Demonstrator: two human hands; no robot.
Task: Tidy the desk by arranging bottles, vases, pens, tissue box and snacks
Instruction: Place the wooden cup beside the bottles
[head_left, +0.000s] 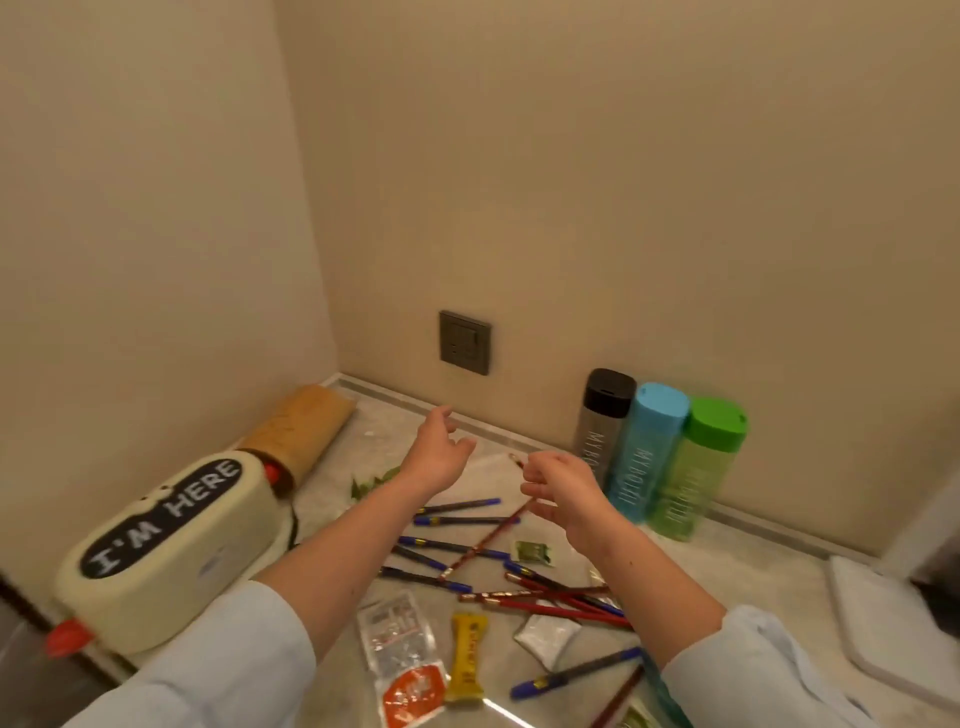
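Note:
My right hand (563, 496) hovers over the desk with curled fingers and pinches the upper end of a red pencil (483, 543), whose lower end rests across several blue pens (447, 545). My left hand (439, 457) hangs in the air further back, fingers relaxed, holding nothing. Three bottles stand against the back wall: grey with a black lid (602, 426), blue (649, 452) and green (698, 467). More red pencils (550, 597) lie crossed near my right forearm. A cream tissue box (161, 545) marked "I'M HERE" sits at the left. Snacks lie in front: a yellow bar (467, 660) and a clear-and-orange packet (402, 660).
A wooden tube vase (304, 426) lies on its side in the back left corner, green leaves (374, 480) beside it. A green sachet (532, 551) and a silver sachet (545, 636) lie among the pens. A white board (893, 629) sits at the right. A wall socket (465, 343) is above the desk.

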